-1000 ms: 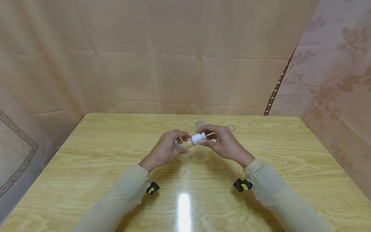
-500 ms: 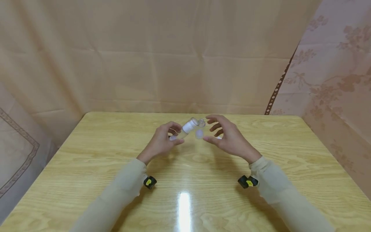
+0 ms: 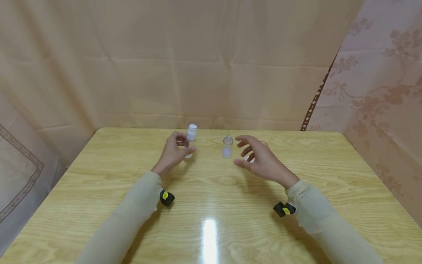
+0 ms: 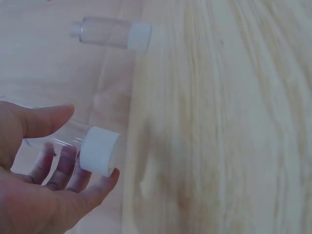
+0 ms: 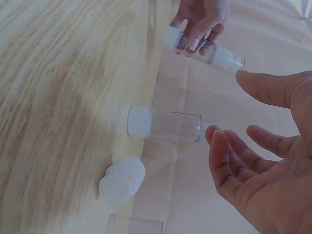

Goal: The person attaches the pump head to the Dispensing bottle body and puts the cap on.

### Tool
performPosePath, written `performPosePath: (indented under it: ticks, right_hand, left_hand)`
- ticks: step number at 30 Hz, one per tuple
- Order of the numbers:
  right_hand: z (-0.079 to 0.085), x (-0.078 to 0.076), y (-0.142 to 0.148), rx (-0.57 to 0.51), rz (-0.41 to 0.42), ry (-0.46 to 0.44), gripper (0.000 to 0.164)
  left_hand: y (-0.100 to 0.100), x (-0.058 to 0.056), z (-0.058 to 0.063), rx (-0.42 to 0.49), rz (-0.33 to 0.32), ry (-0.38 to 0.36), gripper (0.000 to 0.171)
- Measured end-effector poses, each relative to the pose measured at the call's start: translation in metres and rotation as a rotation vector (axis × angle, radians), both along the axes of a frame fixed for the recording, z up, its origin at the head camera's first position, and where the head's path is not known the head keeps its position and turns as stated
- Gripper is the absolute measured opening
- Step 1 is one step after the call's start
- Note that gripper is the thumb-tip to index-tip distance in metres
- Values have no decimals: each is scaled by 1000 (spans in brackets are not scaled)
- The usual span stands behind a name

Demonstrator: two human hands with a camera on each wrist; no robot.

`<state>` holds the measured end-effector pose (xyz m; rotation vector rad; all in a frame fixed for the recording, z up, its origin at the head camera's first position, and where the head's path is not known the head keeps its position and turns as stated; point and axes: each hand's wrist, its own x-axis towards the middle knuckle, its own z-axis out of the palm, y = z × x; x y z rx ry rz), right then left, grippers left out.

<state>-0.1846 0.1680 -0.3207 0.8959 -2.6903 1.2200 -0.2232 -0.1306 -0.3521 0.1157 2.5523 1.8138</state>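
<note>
My left hand [image 3: 174,150] holds a clear bottle [image 3: 191,132] with a white collar inside its top and a white base. It is nearly upright, near the table's far side. In the left wrist view, thumb and fingers go around its clear body, with the white base [image 4: 100,151] below them. A second clear bottle [image 3: 227,148], white at the bottom with a narrow neck, stands on the table between the hands. My right hand [image 3: 260,161] is just right of it, fingers spread and loosely bent, holding nothing. In the right wrist view its fingertips overlap the neck.
White round pieces [image 5: 122,180] lie on the table beside the standing bottle, partly behind my right hand in the head view. A clear cylinder [image 5: 135,225] shows at the right wrist view's lower edge. Curtains [image 3: 211,73] hang behind the wooden table [image 3: 211,198].
The right hand has let go of the bottle's white top and moved slightly right. My left hand has carried the bottle left and tipped it from slanting to nearly upright, uncovering the standing bottle.
</note>
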Motion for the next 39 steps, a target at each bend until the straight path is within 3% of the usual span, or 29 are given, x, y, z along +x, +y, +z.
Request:
performPosePath:
  ticks: [11, 39]
  right_hand:
    - [-4, 2, 2, 49, 26, -50, 67]
    - [-7, 1, 3, 89, 77, -108, 66]
  left_hand:
    - [-11, -7, -13, -25, 64, -18, 54]
    - [-13, -11, -12, -3, 69, -72, 60]
